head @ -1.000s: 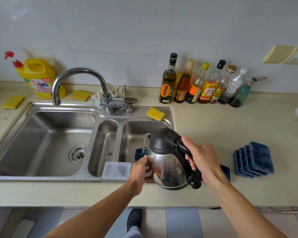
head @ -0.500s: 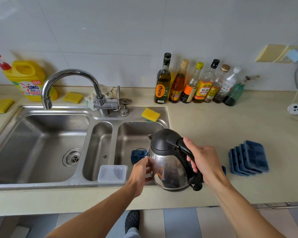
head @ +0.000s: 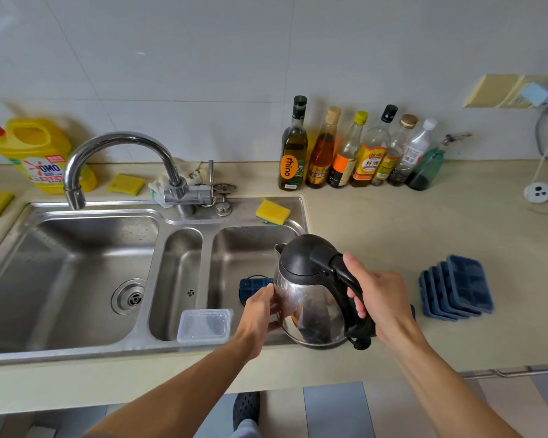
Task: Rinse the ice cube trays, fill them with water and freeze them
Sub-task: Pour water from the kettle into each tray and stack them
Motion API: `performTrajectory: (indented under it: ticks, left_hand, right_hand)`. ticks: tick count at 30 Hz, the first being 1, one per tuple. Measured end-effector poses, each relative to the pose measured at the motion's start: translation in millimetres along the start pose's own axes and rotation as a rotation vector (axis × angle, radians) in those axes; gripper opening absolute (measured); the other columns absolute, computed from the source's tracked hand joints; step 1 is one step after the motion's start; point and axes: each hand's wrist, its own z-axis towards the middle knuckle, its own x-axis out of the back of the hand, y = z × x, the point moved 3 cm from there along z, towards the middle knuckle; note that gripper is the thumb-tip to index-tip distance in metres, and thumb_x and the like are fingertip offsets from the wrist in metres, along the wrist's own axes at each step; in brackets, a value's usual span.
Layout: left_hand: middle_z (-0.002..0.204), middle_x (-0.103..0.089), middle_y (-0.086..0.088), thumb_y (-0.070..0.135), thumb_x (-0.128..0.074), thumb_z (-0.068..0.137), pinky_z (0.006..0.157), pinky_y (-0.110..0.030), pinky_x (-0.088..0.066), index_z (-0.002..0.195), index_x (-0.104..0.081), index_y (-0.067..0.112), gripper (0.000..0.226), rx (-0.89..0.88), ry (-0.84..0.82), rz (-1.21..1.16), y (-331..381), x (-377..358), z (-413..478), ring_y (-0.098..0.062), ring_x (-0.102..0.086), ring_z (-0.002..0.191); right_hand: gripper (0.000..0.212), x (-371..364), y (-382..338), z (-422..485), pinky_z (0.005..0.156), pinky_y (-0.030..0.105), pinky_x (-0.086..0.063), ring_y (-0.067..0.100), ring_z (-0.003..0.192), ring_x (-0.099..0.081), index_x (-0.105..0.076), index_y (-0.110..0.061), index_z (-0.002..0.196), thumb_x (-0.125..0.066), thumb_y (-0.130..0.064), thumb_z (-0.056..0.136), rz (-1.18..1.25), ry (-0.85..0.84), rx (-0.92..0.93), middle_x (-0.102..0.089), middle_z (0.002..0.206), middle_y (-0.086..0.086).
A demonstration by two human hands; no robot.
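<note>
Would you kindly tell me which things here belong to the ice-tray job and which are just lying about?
Job: kettle, its handle gripped by the right hand, left hand at its side; blue ice tray in the sink; stacked blue trays.
Lying about: bottles, yellow sponge, detergent jug, clear box.

R hand (head: 383,298) grips kettle (head: 310,298), L hand (head: 260,311) touching

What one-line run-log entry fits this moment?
right hand: grips kettle handle | left hand: rests on kettle side | kettle: over sink basin edge | tray: in basin | stacked trays: on counter
</note>
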Motion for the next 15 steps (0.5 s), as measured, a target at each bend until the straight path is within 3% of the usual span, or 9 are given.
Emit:
performTrajectory:
  ticks: [3,6,9,11,13,15]
  left_hand:
    - [0.095,-0.078,-0.003,0.039,-0.039,0.107,0.087,-0.041,-0.059,0.095,-0.071,0.016,0.041,-0.056,-0.023,0.046,14,-2,9,-0.019,-0.073,0.094]
    - [0.088,-0.077,-0.001,0.040,-0.044,0.107,0.082,-0.037,-0.061,0.087,-0.073,0.023,0.039,-0.097,-0.024,0.093,37,-5,17,-0.013,-0.073,0.081]
    - [0.095,-0.075,0.000,0.042,-0.050,0.104,0.086,-0.038,-0.059,0.101,-0.071,0.021,0.030,-0.232,0.072,0.337,67,-8,27,-0.015,-0.071,0.089]
    - [0.094,-0.075,0.008,0.036,-0.056,0.102,0.083,-0.029,-0.058,0.104,-0.070,0.020,0.021,-0.356,0.127,0.373,87,-11,29,-0.010,-0.070,0.090]
    - [0.087,-0.076,0.011,0.029,-0.060,0.101,0.076,-0.018,-0.054,0.101,-0.070,0.021,0.013,-0.432,0.087,0.337,101,-21,31,-0.005,-0.071,0.086]
    - [0.092,-0.077,0.005,0.025,-0.061,0.100,0.084,-0.025,-0.056,0.105,-0.070,0.018,0.012,-0.447,-0.003,0.322,110,-34,37,-0.011,-0.072,0.092]
  right_hand:
    - [0.066,2,7,6,0.037,0.021,-0.037,0.015,0.035,-0.044,-0.061,-0.014,0.042,-0.068,-0.060,0.088,0.063,0.040,-0.015,-0.053,0.042,0.004]
    - [0.065,4,12,13,0.041,0.025,-0.041,0.017,0.038,-0.047,-0.065,-0.016,0.046,-0.064,-0.075,0.075,0.114,0.082,-0.037,-0.054,0.045,0.007]
    - [0.068,6,15,25,0.044,0.026,-0.044,0.017,0.040,-0.050,-0.065,-0.016,0.048,-0.060,-0.080,0.070,0.150,0.131,-0.073,-0.053,0.044,0.008]
    - [0.066,7,15,35,0.043,0.025,-0.045,0.016,0.040,-0.050,-0.065,-0.018,0.048,-0.059,-0.080,0.071,0.178,0.163,-0.086,-0.054,0.046,0.007]
    - [0.063,9,14,47,0.040,0.021,-0.045,0.015,0.039,-0.049,-0.065,-0.019,0.047,-0.060,-0.077,0.070,0.220,0.202,-0.090,-0.055,0.047,0.005]
    - [0.060,11,11,58,0.039,0.019,-0.045,0.013,0.039,-0.050,-0.066,-0.021,0.047,-0.059,-0.076,0.069,0.232,0.225,-0.087,-0.056,0.047,0.004]
